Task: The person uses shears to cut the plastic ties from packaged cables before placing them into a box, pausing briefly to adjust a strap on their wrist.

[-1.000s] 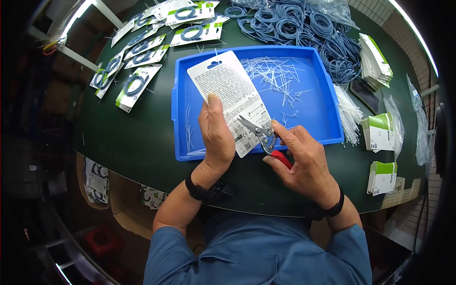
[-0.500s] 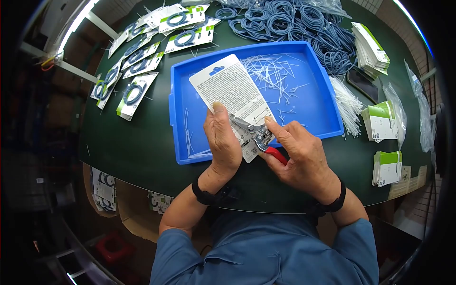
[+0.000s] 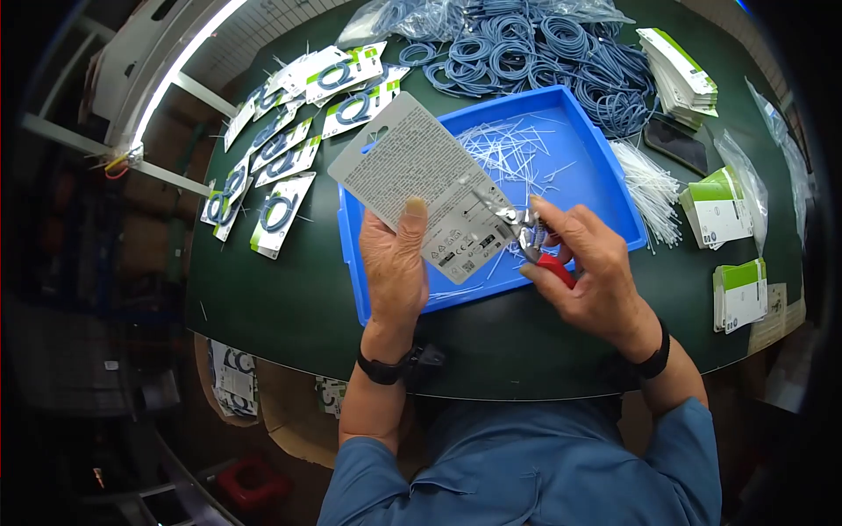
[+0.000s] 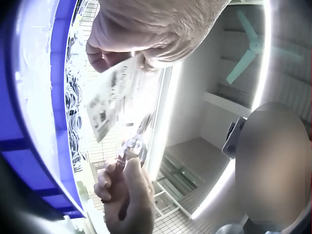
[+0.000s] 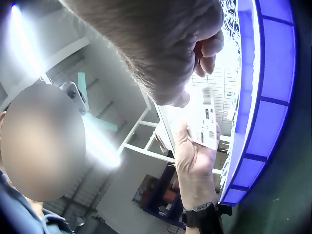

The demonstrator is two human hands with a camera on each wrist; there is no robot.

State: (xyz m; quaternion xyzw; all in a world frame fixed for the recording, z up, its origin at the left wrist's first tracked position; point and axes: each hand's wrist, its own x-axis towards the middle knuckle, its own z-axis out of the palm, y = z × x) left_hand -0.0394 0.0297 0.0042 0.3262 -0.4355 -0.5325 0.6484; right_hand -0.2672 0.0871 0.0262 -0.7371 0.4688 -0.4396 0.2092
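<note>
The left hand (image 3: 396,267) holds a printed card (image 3: 412,167) by its lower left part, thumb on the text side, fingers behind it. The card tilts to the left over the blue tray (image 3: 351,254). In the right hand (image 3: 599,276) are small cutters with a red handle (image 3: 556,268), their blades at the card's right edge. In the left wrist view the cutters (image 4: 134,146) stand below the card (image 4: 109,97). Whatever is on the card's other side is hidden. Loose clear ties (image 3: 504,149) lie in the tray.
Carded blue cables (image 3: 279,213) lie at the left. Coiled blue cables (image 3: 517,53) are heaped at the back. To the right are white ties (image 3: 645,188), a phone (image 3: 675,145), card stacks (image 3: 721,215) and plastic bags (image 3: 744,188).
The card has turned counterclockwise and its top now leans further left. Both hands keep their hold, and the cutters have shifted right, from over the card's face to its right edge.
</note>
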